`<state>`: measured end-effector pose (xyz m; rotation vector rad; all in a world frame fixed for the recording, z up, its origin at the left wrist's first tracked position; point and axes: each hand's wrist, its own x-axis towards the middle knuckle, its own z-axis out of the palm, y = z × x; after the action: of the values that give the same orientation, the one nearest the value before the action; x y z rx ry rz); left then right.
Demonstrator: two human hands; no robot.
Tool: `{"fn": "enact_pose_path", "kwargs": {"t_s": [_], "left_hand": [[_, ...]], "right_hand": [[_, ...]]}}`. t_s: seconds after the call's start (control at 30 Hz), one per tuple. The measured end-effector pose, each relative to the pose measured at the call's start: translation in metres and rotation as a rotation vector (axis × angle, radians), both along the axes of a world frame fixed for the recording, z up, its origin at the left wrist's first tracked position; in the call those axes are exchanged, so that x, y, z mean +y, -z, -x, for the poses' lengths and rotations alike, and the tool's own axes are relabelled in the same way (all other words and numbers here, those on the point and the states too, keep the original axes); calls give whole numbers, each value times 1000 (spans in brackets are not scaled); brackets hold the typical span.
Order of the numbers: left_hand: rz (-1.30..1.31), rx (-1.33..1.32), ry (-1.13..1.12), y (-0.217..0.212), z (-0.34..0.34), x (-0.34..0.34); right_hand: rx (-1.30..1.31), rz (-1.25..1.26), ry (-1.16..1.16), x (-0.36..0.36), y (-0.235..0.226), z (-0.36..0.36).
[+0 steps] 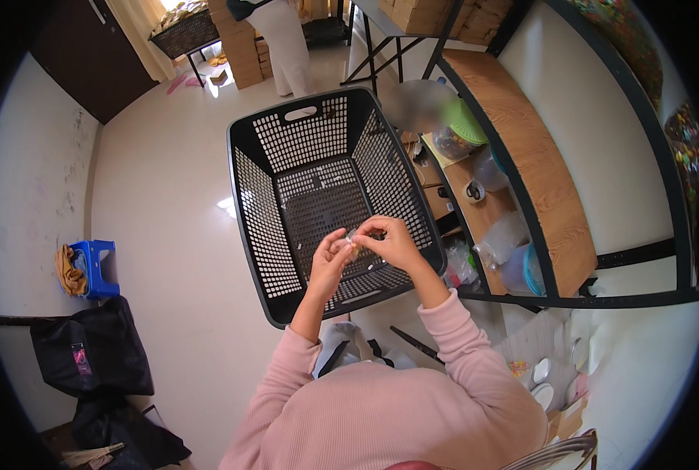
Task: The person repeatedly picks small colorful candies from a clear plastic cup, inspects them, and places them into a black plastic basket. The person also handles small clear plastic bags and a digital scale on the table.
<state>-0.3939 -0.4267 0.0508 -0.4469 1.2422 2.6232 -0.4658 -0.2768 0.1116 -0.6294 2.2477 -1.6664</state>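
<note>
Both of my hands meet above the near part of a large black plastic basket (248,227) with grid walls. Between them is a small clear plastic packet (353,249) with a little yellowish content that I cannot make out. My left hand (330,262) pinches it from the left with closed fingers. From the right, my right hand (392,244) pinches its upper edge between thumb and forefinger. On the basket's floor lie a few small pale scraps; the rest of its bottom shows dark mesh.
To the right stands a black-framed shelf (522,149) with wooden boards, holding a green-lidded tub (463,125) and plastic bags (502,235). A blue stool (95,268) and a black bag (91,348) are at left. Another person (283,39) stands beyond the basket, near cardboard boxes (240,47).
</note>
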Motion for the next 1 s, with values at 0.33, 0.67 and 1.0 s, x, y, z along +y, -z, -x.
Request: {"fn": "enact_pose_path", "kwargs": {"t_s": [0.33, 0.67, 1.0], "left_hand": [[900, 166, -396, -3, -51, -46], [1231, 108, -624, 17, -115, -71], [1431, 172, -624, 6, -131, -47]], "right_hand": [[-113, -325, 178, -24, 182, 91], [-560, -133, 354, -54, 368, 103], [-420, -782, 93, -64, 337, 90]]}}
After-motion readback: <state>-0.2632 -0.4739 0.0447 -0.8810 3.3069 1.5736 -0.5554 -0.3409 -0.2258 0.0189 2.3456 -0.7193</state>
